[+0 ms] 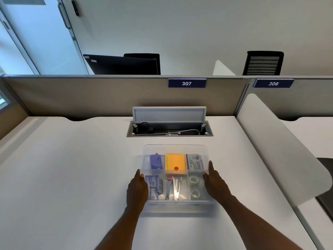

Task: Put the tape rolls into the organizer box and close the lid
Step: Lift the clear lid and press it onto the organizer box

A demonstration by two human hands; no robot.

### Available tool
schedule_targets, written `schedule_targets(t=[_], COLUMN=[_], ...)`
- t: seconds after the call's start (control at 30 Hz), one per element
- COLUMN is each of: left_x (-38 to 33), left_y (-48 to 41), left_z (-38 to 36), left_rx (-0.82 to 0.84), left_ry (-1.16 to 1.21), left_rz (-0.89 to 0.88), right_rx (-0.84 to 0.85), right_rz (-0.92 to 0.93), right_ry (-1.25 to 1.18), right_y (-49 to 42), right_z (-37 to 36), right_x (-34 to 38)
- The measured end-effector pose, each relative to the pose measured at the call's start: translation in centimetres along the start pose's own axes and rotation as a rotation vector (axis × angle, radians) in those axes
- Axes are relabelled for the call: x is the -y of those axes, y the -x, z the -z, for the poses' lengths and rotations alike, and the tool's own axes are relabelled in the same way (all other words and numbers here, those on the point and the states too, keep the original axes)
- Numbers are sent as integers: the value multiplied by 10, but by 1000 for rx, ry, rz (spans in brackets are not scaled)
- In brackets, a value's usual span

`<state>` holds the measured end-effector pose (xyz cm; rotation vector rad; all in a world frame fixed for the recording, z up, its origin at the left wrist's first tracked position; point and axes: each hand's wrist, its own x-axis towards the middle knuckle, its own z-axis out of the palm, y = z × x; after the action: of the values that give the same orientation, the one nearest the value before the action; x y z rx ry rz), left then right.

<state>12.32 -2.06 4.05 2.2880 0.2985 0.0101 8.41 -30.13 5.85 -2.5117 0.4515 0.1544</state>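
White desk (72, 168) under a beige partition, its two blue plates reading 307 (186, 83) and 306 (273, 83). Both tape rolls (194, 186) lie in the near right compartment of the clear organizer box (175, 204). Left hand (137, 189) and right hand (215, 183), fingers extended, press the lid's (175, 150) side edges, its far edge tilted up.
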Motion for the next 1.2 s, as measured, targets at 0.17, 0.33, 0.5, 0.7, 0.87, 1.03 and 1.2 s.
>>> schedule_targets(t=[0.17,0.33,0.5,0.7,0.87,1.03,1.2], left_x=[1,0,-3,-36,-61,-54,-47], left_y=[0,1,-9,-55,-90,-99,-96], left_z=[-1,1,6,16,9,-12,-23], left_rx=[-24,-14,80,58,129,220,235], left_ry=[1,17,15,29,63,-137,-100], left_rz=[-6,-13,53,33,-100,-159,-124], right_rx=[-54,-70,-68,-240,-113,-116,-161], right_rz=[-20,-15,-38,-68,-33,22,48], right_ry=[15,25,10,33,52,186,163], right_y=[1,2,-3,-45,-82,-92,-86], right_z=[-5,-6,-2,24,31,19,4], right_x=[1,2,4,32,45,43,29])
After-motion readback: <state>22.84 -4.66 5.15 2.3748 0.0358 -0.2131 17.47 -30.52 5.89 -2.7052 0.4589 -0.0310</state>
